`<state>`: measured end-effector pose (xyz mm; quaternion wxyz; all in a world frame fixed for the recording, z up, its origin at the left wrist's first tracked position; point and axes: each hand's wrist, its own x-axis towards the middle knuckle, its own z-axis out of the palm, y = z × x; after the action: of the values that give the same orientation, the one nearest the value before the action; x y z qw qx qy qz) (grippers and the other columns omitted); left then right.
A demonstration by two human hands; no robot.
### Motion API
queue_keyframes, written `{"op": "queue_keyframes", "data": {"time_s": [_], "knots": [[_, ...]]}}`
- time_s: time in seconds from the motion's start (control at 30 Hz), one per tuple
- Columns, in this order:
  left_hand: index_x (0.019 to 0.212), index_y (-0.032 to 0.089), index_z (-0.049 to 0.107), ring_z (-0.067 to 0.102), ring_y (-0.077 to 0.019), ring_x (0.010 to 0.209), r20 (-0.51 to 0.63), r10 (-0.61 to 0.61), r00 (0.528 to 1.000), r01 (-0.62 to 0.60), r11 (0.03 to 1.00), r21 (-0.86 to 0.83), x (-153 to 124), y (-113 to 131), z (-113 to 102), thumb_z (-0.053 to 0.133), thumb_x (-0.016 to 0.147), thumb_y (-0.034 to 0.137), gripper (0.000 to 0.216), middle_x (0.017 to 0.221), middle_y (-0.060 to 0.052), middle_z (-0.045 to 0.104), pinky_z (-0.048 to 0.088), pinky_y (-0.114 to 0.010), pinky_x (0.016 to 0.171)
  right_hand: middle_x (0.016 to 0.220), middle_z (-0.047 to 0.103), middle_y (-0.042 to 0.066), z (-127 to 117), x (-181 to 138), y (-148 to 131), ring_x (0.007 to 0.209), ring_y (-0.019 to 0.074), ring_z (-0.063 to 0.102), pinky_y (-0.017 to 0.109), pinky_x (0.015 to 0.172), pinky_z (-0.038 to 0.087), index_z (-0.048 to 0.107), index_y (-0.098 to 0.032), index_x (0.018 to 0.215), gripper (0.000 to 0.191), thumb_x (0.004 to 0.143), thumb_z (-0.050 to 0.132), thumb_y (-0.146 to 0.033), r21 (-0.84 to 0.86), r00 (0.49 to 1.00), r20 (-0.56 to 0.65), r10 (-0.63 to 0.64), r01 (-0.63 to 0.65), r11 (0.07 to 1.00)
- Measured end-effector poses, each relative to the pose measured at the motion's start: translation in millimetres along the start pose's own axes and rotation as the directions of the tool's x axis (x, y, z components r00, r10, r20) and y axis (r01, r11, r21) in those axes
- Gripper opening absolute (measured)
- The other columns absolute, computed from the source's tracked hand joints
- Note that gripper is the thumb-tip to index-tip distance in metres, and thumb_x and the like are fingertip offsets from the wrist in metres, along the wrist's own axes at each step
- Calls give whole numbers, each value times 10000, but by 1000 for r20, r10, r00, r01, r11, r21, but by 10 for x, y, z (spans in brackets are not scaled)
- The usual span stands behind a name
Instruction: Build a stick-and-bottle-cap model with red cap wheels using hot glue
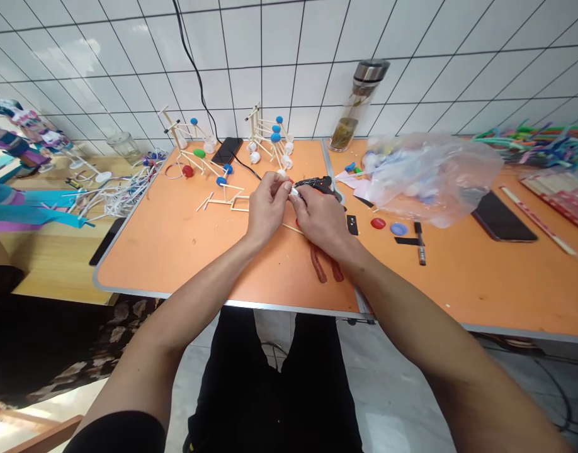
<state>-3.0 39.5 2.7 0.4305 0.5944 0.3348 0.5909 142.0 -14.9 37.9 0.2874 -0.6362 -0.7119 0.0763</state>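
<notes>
My left hand (269,206) and my right hand (321,217) meet over the orange table (161,251), fingertips pinched together around something small and whitish. The fingers hide most of it, so its kind does not show. Just behind my right hand lies a black glue gun (323,182) with orange parts. Thin wooden sticks (227,200) joined in a frame lie left of my left hand. Below my right hand are reddish-brown curved strips (318,264). Two stick models stand farther back, a left one (199,153) with coloured caps and a right one (270,135) with blue and white caps.
A glass bottle (348,123) stands by the tiled wall. To the right are a plastic bag (435,176), a phone (504,217), a red cap (378,223) and a marker (420,244). Another phone (226,151) and a black cord (197,72) are behind. Someone sits at the left.
</notes>
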Motion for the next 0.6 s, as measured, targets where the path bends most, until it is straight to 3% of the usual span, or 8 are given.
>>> {"op": "queue_keyframes", "data": {"time_s": [0.1, 0.23, 0.33, 0.4, 0.43, 0.5, 0.57, 0.6], "knots": [[1050, 258, 755, 805, -203, 985, 0, -32, 999, 32, 998, -49, 16, -7, 6, 805, 1032, 433, 183, 1010, -36, 844, 635, -337, 938, 1209, 830, 218, -13, -40, -65, 995, 343, 733, 354, 770, 379, 711, -156, 1369, 460, 1183, 360, -388, -277, 999, 46, 4, 9, 961], [1094, 241, 831, 801, -209, 1007, -24, -63, 998, 59, 992, -115, 40, -73, 21, 829, 1006, 402, 184, 1088, -62, 865, 656, -364, 957, 1241, 821, 243, 7, -54, -116, 1015, 356, 740, 371, 791, 396, 691, -142, 1393, 472, 1191, 335, -379, -321, 999, 40, -5, 17, 947], [1099, 236, 873, 804, -217, 1033, -13, -57, 998, 54, 988, -142, 39, -98, 11, 866, 970, 469, 267, 1109, -73, 878, 665, -388, 996, 1118, 811, 197, -12, -30, -102, 946, 323, 713, 368, 783, 410, 722, -166, 1250, 373, 1162, 426, -376, -129, 1000, 9, 24, -22, 991], [1107, 240, 888, 812, -224, 1054, 10, -29, 1000, 31, 986, -166, 32, -68, -3, 893, 938, 533, 338, 1121, -77, 883, 666, -396, 1010, 914, 737, 108, -76, 3, -67, 781, 241, 633, 330, 706, 397, 704, -193, 1059, 301, 1130, 510, -411, 207, 998, 48, 51, -60, 976], [1116, 246, 893, 815, -225, 1061, 23, -7, 1000, 11, 983, -181, 27, -38, -9, 900, 928, 561, 367, 1126, -77, 884, 666, -400, 1018, 793, 648, 48, -126, 23, -43, 670, 193, 546, 304, 640, 368, 672, -207, 993, 294, 1114, 549, -445, 415, 990, 123, 64, -110, 903], [1144, 266, 901, 821, -227, 1069, 50, 42, 998, -31, 978, -208, 17, 44, -15, 898, 926, 601, 400, 1142, -76, 884, 665, -414, 1033, 640, 412, -69, -242, 67, 5, 511, 123, 296, 258, 518, 258, 614, -234, 963, 299, 1086, 609, -507, 725, 930, 367, 24, -302, 619], [1171, 286, 904, 825, -235, 1092, 64, 75, 995, -59, 975, -215, 10, 123, -15, 884, 937, 624, 411, 1178, -74, 882, 667, -428, 1041, 603, 246, -130, -343, 106, 44, 479, 100, 90, 230, 463, 149, 588, -253, 994, 277, 1088, 621, -512, 791, 823, 561, -93, -499, 354], [1179, 293, 905, 825, -237, 1100, 62, 79, 995, -65, 976, -208, 8, 148, -14, 876, 942, 632, 414, 1188, -71, 881, 667, -431, 1040, 599, 211, -141, -372, 120, 56, 484, 97, 37, 223, 456, 120, 581, -257, 1002, 263, 1095, 612, -502, 783, 784, 605, -142, -552, 286]]}}
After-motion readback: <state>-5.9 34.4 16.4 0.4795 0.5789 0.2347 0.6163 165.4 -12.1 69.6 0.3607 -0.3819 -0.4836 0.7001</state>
